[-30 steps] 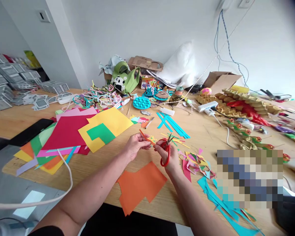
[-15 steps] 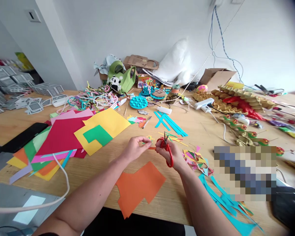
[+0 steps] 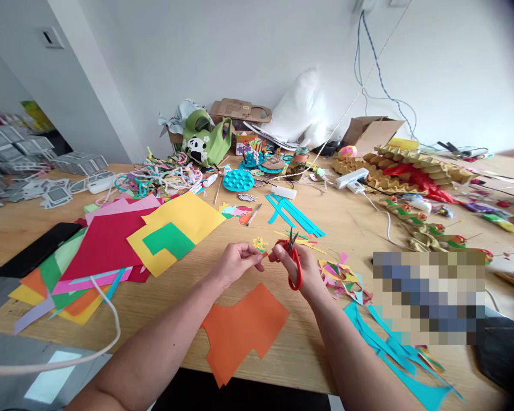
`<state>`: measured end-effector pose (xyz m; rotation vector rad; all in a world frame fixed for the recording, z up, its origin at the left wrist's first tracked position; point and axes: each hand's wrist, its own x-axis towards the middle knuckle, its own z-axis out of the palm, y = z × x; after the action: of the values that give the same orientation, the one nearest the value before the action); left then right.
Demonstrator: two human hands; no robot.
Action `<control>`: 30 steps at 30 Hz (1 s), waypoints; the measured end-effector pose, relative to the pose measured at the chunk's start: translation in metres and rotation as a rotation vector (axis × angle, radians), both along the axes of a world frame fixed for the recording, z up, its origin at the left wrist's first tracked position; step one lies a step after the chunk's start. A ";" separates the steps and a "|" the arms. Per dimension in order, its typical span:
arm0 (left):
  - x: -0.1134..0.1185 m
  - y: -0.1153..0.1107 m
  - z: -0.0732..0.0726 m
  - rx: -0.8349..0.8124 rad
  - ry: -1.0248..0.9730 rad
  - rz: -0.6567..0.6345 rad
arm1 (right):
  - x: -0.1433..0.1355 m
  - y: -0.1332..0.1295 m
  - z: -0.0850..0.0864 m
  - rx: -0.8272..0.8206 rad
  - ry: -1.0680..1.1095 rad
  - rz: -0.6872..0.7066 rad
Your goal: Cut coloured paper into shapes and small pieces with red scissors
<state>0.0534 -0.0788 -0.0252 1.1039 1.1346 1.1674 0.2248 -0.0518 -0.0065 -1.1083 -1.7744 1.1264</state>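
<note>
the right hand [image 3: 302, 268] has its fingers through the red scissors [image 3: 293, 264], blades up and slightly parted. the left hand [image 3: 235, 261] pinches a small orange scrap [image 3: 264, 254] just beside them, most of it hidden by the fingertips. an orange sheet [image 3: 244, 328] lies on the table [image 3: 163, 291] below, coloured paper [image 3: 124, 240] to the left, turquoise strips [image 3: 297, 214] beyond. a blurred patch covers the right.

1. Left hand [image 3: 235, 264]: forearm stretched forward, fingers curled, thumb and forefinger pinched together at their tips.
2. Right hand [image 3: 302, 271]: forearm stretched forward, fingers closed in a grip, fingertips nearly meeting the left's.
</note>
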 end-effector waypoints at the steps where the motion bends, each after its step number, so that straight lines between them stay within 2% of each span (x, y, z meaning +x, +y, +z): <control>1: 0.000 0.000 0.000 -0.004 -0.033 0.022 | 0.000 0.000 -0.002 -0.023 0.012 -0.026; 3: 0.000 0.001 0.001 -0.013 -0.108 0.069 | -0.003 -0.001 -0.008 -0.110 0.039 -0.025; 6: 0.000 0.002 0.002 -0.027 -0.221 0.134 | -0.011 -0.007 -0.015 -0.246 0.033 0.063; 9: 0.001 0.002 0.002 -0.029 -0.291 0.171 | -0.020 -0.016 -0.016 -0.301 -0.020 0.124; 15: 0.002 0.001 0.001 -0.041 -0.285 0.189 | -0.026 -0.025 -0.014 -0.289 -0.045 0.190; 21: 0.002 0.001 0.001 -0.065 -0.247 0.176 | -0.025 -0.022 -0.016 -0.351 -0.112 0.151; 30: 0.002 0.000 0.000 -0.081 -0.170 0.150 | -0.024 -0.021 -0.023 -0.345 -0.141 0.146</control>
<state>0.0550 -0.0790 -0.0255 0.8528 1.1364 1.2944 0.2005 -0.0725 -0.0293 -1.3023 -1.8361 1.5185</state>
